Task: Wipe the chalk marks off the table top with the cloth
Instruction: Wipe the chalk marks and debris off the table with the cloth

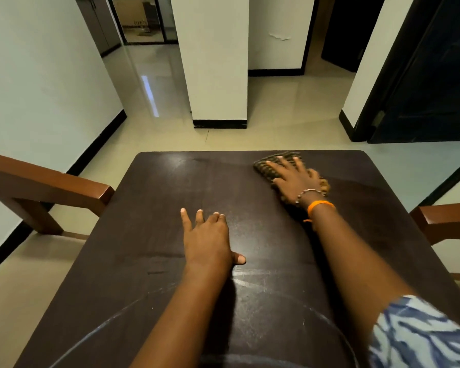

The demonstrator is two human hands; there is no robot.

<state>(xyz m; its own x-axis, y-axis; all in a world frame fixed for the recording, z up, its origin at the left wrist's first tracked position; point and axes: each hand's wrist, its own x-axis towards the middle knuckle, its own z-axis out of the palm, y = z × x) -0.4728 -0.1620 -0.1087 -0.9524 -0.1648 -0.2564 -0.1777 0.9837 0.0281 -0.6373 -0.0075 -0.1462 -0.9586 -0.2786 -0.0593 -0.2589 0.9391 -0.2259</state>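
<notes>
A dark brown table top (154, 208) fills the lower half of the view. My right hand (294, 179) presses flat with spread fingers on a dark patterned cloth (270, 166) near the table's far right corner. Flat on the middle of the table, fingers straight, lies my left hand (209, 240), holding nothing. Faint white chalk marks (250, 278) show just behind the left thumb, and a long curved chalk line (122, 312) sweeps across the near part. Pale smears (181, 162) lie near the far edge.
Brown wooden chair arms stand at the left (64, 184) and the right (446, 219) of the table. Beyond the far edge are a glossy tiled floor (276, 115), a white pillar (218, 75) and a dark door (422, 88).
</notes>
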